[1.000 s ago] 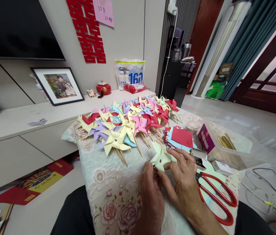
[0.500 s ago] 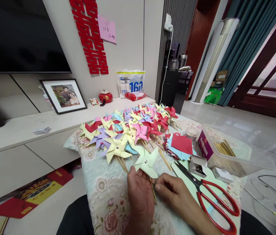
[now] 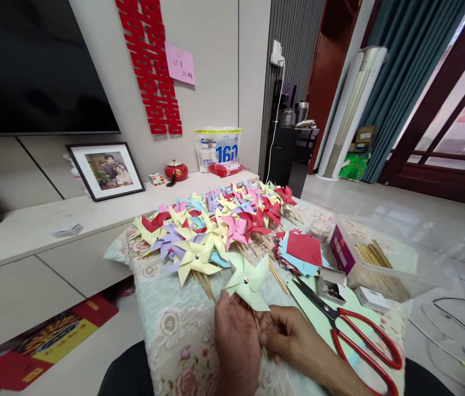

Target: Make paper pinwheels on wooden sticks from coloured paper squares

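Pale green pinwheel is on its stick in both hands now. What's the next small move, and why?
Probably lay it with the finished pinwheels. The pale green pinwheel already shows a pin at its centre and sits on its stick, pinched by the left hand and right hand; the pile lies just beyond.

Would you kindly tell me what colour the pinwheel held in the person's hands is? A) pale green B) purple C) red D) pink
A: the pinwheel that the left hand and right hand hold by its stick is pale green, just in front of the pile of finished pinwheels in mixed colours.
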`<act>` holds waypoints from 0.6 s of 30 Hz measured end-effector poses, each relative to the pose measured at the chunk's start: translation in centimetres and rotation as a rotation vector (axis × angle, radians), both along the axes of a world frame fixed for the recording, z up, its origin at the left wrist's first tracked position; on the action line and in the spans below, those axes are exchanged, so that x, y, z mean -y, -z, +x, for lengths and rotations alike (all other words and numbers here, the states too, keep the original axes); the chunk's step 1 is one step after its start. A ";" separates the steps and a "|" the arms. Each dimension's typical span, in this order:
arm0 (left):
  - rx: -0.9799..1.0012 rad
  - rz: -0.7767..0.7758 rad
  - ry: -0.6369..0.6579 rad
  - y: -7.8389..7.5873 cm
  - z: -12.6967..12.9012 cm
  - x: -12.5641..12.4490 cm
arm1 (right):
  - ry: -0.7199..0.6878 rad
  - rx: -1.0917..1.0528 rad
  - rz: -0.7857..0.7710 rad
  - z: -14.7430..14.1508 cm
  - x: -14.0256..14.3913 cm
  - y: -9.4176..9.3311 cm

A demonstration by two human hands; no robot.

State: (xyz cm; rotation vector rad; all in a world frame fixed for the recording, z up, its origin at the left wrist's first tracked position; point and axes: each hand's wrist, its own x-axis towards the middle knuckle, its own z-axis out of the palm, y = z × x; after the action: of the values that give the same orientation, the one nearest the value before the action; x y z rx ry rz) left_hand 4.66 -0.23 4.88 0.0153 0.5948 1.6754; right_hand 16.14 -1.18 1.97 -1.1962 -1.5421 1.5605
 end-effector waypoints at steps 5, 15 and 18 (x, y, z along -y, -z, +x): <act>-0.057 0.055 0.024 0.1 0.0 0.2 | 0.071 0.144 0.138 0.3 0.3 -1.4; -0.739 -0.090 0.190 3.6 2.0 0.5 | 0.497 0.616 0.581 5.0 -8.3 -9.5; -0.969 -0.057 0.253 4.6 2.8 0.5 | 0.571 0.732 0.588 6.7 -13.1 -11.4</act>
State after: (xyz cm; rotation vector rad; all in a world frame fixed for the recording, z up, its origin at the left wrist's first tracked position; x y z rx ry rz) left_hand 7.44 -0.76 0.31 0.8633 1.2932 1.3299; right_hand 22.84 11.91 13.35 -1.7169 -1.6847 0.2533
